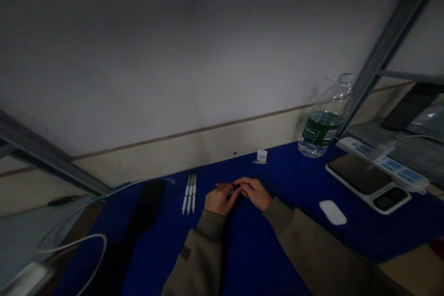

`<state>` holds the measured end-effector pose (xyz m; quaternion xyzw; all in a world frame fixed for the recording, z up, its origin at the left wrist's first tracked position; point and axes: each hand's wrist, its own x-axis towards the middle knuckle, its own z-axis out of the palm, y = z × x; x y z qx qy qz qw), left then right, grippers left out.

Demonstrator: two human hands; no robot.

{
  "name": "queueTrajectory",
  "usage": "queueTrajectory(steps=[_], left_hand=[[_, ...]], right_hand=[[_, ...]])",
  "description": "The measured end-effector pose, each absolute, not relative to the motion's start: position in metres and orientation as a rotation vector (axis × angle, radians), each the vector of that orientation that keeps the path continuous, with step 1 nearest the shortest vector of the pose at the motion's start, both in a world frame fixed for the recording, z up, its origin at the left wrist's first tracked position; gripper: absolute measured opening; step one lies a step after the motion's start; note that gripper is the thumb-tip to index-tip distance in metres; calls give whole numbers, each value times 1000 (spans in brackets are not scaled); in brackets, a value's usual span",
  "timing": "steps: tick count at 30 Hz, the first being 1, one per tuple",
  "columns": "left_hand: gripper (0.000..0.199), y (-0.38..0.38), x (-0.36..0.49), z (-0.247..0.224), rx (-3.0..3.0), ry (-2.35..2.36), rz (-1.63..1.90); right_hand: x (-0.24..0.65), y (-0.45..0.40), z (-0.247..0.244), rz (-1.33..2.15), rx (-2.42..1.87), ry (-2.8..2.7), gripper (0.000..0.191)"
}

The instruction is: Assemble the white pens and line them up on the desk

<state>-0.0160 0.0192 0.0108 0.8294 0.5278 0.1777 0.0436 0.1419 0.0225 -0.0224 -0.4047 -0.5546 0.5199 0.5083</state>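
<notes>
My left hand point(219, 200) is closed in a pinch around a slim red pen-like piece point(217, 184), whose end pokes out to the left past the fingers. Fingertips of my right hand point(255, 192) are also drawn together and meet the left ones at the piece's other end. Most of it is hidden by the fingers, so its exact kind does not show. Left of my hands, three grey-and-white pens point(189, 194) lie side by side on the blue tabletop point(256, 249). Beyond my right hand, a short thin pen-like part point(260, 162) rests before a small white block point(262, 155).
At the back right stands a large water bottle point(321, 122) with a green label. A white power strip point(402, 169), a scale-like device point(367, 180) and a white mouse-shaped object point(333, 212) lie on the right. On the left are a dark flat object point(147, 206) and a white cable point(104, 240).
</notes>
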Motion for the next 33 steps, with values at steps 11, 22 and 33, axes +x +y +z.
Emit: queueTrajectory(steps=[11,22,33], left_hand=[[32,16,-25,0,2370,1471,717],[28,19,-37,11,2164,1277,919],[34,21,-37,5,2064,1300,919]], right_hand=[[153,23,-15,1183,-979,-1223,30],[160,16,-9,1393,-909,-1271,38],[166,18,-9,1325,-890,-1369,37]])
